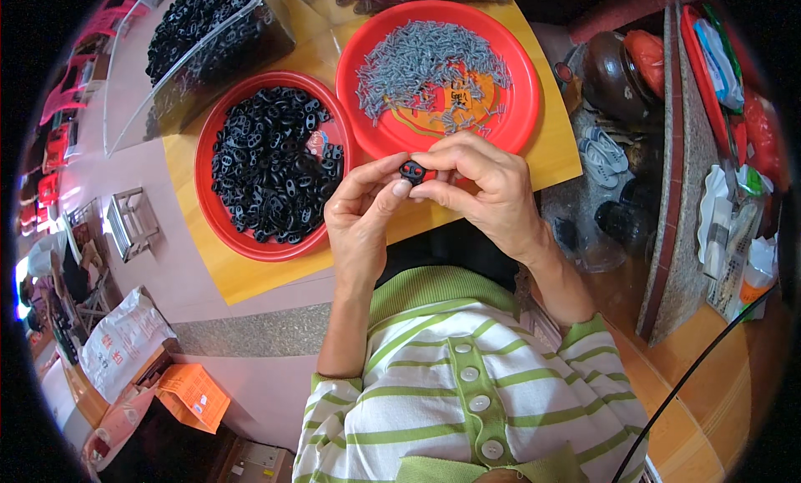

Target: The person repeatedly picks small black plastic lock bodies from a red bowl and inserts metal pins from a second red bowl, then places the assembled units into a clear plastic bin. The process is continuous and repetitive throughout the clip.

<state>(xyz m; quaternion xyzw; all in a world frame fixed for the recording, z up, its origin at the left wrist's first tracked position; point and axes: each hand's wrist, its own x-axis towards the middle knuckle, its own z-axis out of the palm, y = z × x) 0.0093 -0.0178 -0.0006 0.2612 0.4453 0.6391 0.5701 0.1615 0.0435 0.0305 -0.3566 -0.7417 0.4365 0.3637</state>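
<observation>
Between both hands, above the near edge of the table, is a small black two-holed cord lock. My left hand pinches it from the left with thumb and fingertips. From the other side, the thumb and index finger of my right hand close on it. Anything smaller inside the right fingers is hidden. A red round tray to the left holds a heap of similar black pieces. Beyond my hands, a larger red tray carries many small grey metal pieces, spring-like by their look.
Both trays rest on a yellow tabletop. At the far left stands a clear plastic bin of black pieces. Slippers and a brown jar are on the right. An orange basket and a metal stool lie left.
</observation>
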